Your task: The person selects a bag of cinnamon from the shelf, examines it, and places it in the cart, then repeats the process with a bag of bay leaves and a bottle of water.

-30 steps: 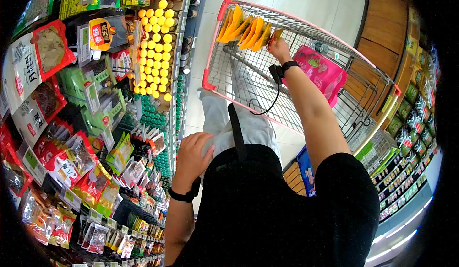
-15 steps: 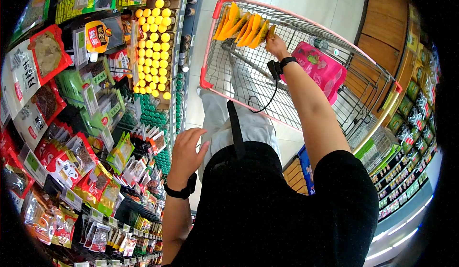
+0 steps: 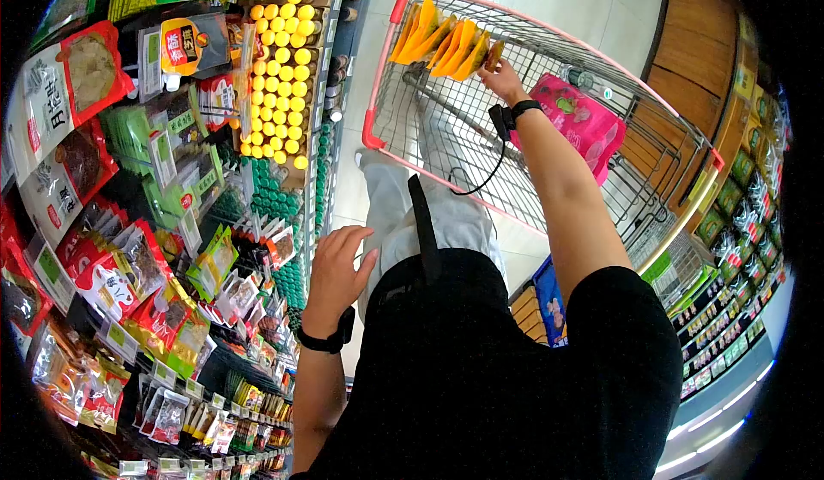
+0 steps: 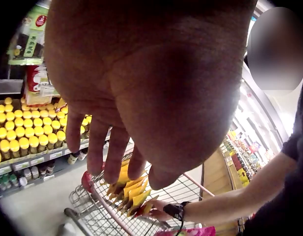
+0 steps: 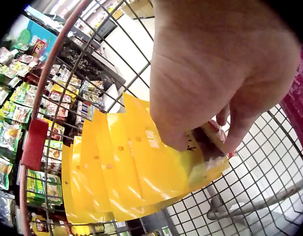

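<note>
My right hand (image 3: 508, 83) is inside the shopping cart (image 3: 372, 136), at the near end of a row of yellow packets (image 3: 448, 46). Thumb and fingers pinch a small packet (image 5: 210, 142) with dark contents and a clear lower corner; the hand covers part of it. In the right wrist view the yellow packets (image 5: 117, 167) stand on edge, overlapping one another like files. My left hand (image 3: 339, 265) hangs in front of the body beside the shelf, holding nothing. Its palm (image 4: 151, 88) fills the upper left wrist view, fingers loosely extended.
A pink bag (image 3: 571, 119) lies in the cart near a clear bottle (image 3: 579, 78). On the left, shelves carry hanging spice packets (image 3: 142, 265) and yellow-capped bottles (image 3: 279, 85). Wooden panelling (image 3: 691, 68) and more shelving stand to the right.
My right hand stays at the end of the yellow row, and the packet in its fingers has turned slightly. The left hand has moved a little to the left, its thumb spreading away.
</note>
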Demonstrator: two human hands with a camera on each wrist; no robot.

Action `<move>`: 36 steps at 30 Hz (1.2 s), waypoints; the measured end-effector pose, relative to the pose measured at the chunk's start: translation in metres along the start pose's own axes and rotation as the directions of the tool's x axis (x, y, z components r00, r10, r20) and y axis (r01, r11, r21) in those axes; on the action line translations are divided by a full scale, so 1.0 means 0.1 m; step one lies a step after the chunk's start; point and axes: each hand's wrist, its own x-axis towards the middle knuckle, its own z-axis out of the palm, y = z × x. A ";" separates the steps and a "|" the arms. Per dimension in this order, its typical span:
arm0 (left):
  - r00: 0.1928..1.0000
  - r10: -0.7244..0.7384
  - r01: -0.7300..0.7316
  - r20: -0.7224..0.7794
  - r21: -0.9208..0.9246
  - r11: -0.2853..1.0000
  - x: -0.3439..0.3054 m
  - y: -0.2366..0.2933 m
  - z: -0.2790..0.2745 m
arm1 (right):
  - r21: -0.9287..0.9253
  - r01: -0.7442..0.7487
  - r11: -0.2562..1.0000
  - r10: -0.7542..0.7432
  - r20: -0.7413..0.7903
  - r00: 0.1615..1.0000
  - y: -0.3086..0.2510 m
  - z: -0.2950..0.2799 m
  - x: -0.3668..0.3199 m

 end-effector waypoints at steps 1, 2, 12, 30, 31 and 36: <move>1.000 0.001 -0.001 0.000 -0.005 1.000 0.00 0.00 0.01 | -0.106 0.011 0.994 -0.015 -0.032 0.999 -0.07 -0.04 -0.07; 1.000 0.004 -0.004 0.000 -0.009 1.000 0.00 0.02 0.01 | -0.175 0.018 0.984 -0.028 -0.053 0.998 -0.15 -0.06 -0.15; 0.999 0.008 -0.009 -0.041 -0.008 1.000 -0.12 -0.01 0.04 | -0.359 -0.107 0.927 0.087 -0.071 0.994 -0.32 -0.11 -0.29; 0.944 0.283 -0.287 -0.166 0.003 0.958 -0.67 -0.48 0.04 | 0.305 0.263 0.915 -0.312 0.123 0.942 -0.92 0.17 -2.05; 0.941 0.289 -0.292 -0.175 0.005 0.956 -0.76 -0.55 0.04 | 0.193 0.366 0.910 -0.393 0.120 0.912 -1.12 0.25 -2.32; 0.906 0.284 -0.312 -0.314 -0.043 0.949 -1.29 -1.16 0.35 | 0.203 0.706 0.678 -0.731 0.286 0.619 -1.72 0.85 -3.13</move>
